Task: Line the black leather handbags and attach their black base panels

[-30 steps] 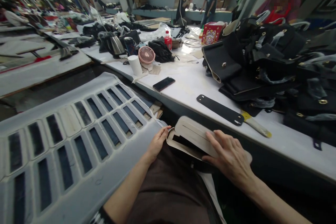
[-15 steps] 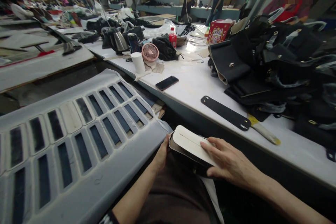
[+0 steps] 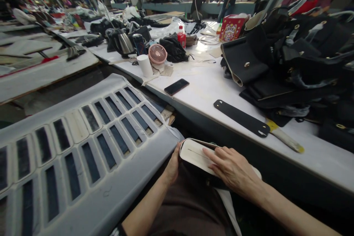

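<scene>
Over my lap is a dark piece with a long cream panel (image 3: 193, 153) with rounded ends and a thin slit, lying at its opening. My left hand (image 3: 173, 162) grips the near left end of the piece, its fingers partly hidden behind the edge. Across the panel lies my right hand (image 3: 231, 166), fingers stretched out and pressing on the cream surface. The panel's far right end shows beyond my right wrist. On the white table, a black strap (image 3: 241, 118) rests beside a yellow-and-white tool (image 3: 286, 138).
A grey tray with rectangular slots (image 3: 116, 188) stands at the left. The white table (image 3: 199, 92) bears a phone (image 3: 177, 86), a pink fan (image 3: 157, 54), a white roll (image 3: 144, 66) and a heap of black bags (image 3: 298, 62). People are in the background.
The cream panel has gone down into the opening and sits flush with the left end. My right hand has moved slightly left and lies flatter across it.
</scene>
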`<state>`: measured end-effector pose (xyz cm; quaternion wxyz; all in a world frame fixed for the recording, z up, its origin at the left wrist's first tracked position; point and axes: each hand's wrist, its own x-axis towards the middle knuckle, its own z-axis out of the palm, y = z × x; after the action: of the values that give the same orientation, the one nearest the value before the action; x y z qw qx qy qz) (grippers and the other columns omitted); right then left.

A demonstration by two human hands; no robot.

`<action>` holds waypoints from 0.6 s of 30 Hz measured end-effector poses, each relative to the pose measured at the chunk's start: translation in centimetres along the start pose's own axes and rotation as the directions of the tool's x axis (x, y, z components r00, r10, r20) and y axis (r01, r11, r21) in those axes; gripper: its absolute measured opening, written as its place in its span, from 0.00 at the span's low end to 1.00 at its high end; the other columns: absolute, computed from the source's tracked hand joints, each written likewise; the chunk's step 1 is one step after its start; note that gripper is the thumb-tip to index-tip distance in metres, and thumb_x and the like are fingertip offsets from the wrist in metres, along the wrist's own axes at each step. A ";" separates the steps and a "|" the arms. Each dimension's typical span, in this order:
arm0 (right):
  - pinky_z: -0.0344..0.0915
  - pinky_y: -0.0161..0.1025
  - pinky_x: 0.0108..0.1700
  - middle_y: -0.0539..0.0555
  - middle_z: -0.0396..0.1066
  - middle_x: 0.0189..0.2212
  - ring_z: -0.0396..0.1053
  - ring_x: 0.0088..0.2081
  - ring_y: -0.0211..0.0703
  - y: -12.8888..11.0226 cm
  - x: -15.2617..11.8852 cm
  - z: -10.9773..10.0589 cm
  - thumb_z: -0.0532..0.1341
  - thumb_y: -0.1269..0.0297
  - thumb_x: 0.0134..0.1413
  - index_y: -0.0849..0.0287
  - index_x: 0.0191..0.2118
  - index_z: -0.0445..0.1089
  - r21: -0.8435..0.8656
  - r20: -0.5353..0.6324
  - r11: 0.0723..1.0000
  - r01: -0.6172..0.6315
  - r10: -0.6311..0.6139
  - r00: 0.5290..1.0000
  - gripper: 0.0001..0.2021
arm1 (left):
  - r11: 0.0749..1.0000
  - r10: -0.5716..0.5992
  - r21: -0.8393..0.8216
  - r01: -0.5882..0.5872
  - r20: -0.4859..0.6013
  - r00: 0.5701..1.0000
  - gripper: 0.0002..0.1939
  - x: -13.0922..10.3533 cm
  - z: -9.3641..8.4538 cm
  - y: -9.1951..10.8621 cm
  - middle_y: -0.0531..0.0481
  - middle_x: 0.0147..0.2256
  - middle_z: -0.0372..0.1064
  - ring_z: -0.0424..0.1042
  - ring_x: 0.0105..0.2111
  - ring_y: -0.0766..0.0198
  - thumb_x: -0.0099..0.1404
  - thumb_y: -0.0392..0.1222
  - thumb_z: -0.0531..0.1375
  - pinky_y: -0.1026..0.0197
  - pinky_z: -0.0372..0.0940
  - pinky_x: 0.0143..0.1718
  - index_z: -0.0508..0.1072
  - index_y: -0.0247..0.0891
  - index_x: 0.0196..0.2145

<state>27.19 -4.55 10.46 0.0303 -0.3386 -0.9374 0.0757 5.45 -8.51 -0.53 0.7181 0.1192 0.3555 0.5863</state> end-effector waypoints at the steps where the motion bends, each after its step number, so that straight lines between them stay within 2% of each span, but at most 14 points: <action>1: 0.62 0.48 0.39 0.57 0.69 0.38 0.64 0.37 0.50 -0.4 0.8 0.1 0.53 0.57 0.67 0.56 0.56 0.64 -0.027 -0.008 1.000 -0.004 0.004 1.000 0.16 | 1.000 -0.016 0.011 0.016 -0.001 1.000 0.32 0.0 0.1 0.0 0.41 0.51 0.74 0.66 0.57 0.44 0.66 0.62 0.55 0.42 0.53 0.63 0.70 0.36 0.58; 3: 0.61 0.48 0.39 0.58 0.69 0.39 0.63 0.39 0.51 -1.2 2.3 0.3 0.54 0.57 0.66 0.58 0.44 0.69 -0.029 -0.049 1.000 0.009 -0.010 0.999 0.12 | 0.999 -0.032 0.041 0.033 -0.010 0.999 0.32 0.0 0.2 0.1 0.42 0.50 0.74 0.66 0.58 0.45 0.67 0.62 0.54 0.44 0.54 0.63 0.70 0.36 0.58; 5: 0.60 0.47 0.41 0.59 0.68 0.42 0.62 0.40 0.50 -1.9 3.5 0.7 0.54 0.58 0.67 0.59 0.37 0.68 0.057 -0.091 0.997 0.043 -0.038 0.995 0.12 | 0.999 -0.005 0.046 0.006 -0.028 1.000 0.31 0.1 0.2 0.1 0.42 0.50 0.75 0.65 0.58 0.46 0.68 0.61 0.54 0.46 0.53 0.63 0.70 0.35 0.57; 9: 0.61 0.46 0.44 0.57 0.67 0.43 0.61 0.41 0.48 -2.6 4.3 1.2 0.55 0.62 0.67 0.59 0.44 0.68 0.248 -0.117 0.967 0.059 -0.030 0.993 0.08 | 1.000 0.024 0.012 -0.024 -0.042 0.999 0.28 0.1 0.4 0.1 0.44 0.54 0.71 0.62 0.60 0.48 0.68 0.58 0.55 0.49 0.51 0.65 0.70 0.37 0.58; 11: 0.61 0.46 0.44 0.56 0.67 0.43 0.60 0.42 0.49 -2.7 4.5 1.1 0.56 0.62 0.66 0.57 0.48 0.67 0.278 -0.098 0.960 0.038 -0.011 0.995 0.09 | 0.999 0.053 0.002 -0.053 -0.037 0.998 0.27 0.2 0.4 0.0 0.45 0.58 0.67 0.60 0.62 0.49 0.69 0.57 0.54 0.50 0.49 0.66 0.70 0.38 0.58; 14: 0.62 0.47 0.44 0.55 0.68 0.42 0.61 0.42 0.50 -2.7 5.0 1.0 0.59 0.63 0.63 0.56 0.47 0.68 0.301 -0.057 0.954 0.004 0.014 0.998 0.09 | 0.996 0.088 0.000 -0.088 -0.032 0.996 0.26 0.3 0.4 -0.2 0.47 0.61 0.64 0.56 0.64 0.50 0.70 0.55 0.54 0.51 0.47 0.67 0.69 0.40 0.59; 18: 0.63 0.46 0.44 0.55 0.67 0.43 0.62 0.42 0.49 -2.9 5.4 1.2 0.63 0.66 0.58 0.54 0.51 0.67 0.319 -0.048 0.947 -0.044 0.062 0.997 0.15 | 0.994 0.107 -0.008 -0.108 -0.056 0.993 0.25 0.3 0.3 -0.2 0.47 0.61 0.63 0.55 0.65 0.51 0.69 0.55 0.55 0.52 0.45 0.67 0.70 0.40 0.58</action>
<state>21.08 -3.37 9.78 0.1095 -0.3564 -0.9023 0.2165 5.84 -8.23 -0.59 0.6760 0.1181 0.3651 0.6291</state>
